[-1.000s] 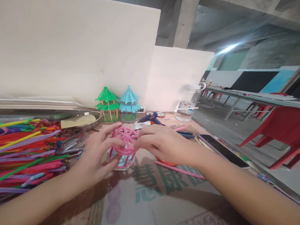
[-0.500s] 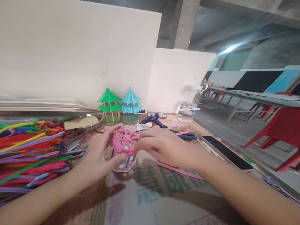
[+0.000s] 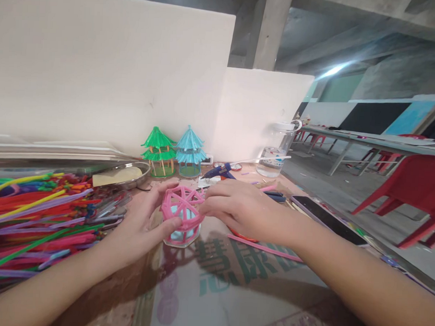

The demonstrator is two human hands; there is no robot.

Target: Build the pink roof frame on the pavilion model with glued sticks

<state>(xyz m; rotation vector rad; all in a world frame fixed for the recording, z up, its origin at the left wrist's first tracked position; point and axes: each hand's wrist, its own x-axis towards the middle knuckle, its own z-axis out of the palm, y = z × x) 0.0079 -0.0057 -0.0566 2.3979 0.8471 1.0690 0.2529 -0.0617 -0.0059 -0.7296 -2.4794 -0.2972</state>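
Note:
A small pink straw pavilion model (image 3: 182, 214), with a spoked pink roof and a pale blue base, stands on the brown cardboard sheet (image 3: 233, 298) in front of me. My left hand (image 3: 143, 222) grips its left side, thumb on the roof rim. From the right, my right hand (image 3: 237, 207) pinches the roof edge with its fingertips. Both hands hold the model.
A heap of coloured straws (image 3: 38, 217) fills the left. At the back stand a green pavilion (image 3: 157, 150) and a blue pavilion (image 3: 189, 150), a metal dish (image 3: 125, 176), a glue gun (image 3: 217, 171) and a clear jar (image 3: 277, 149). A phone (image 3: 321, 213) lies right; red chairs (image 3: 411, 190) beyond.
The pink roof has tilted and settled lower over the blue base. Both hands have shifted slightly around it while keeping hold.

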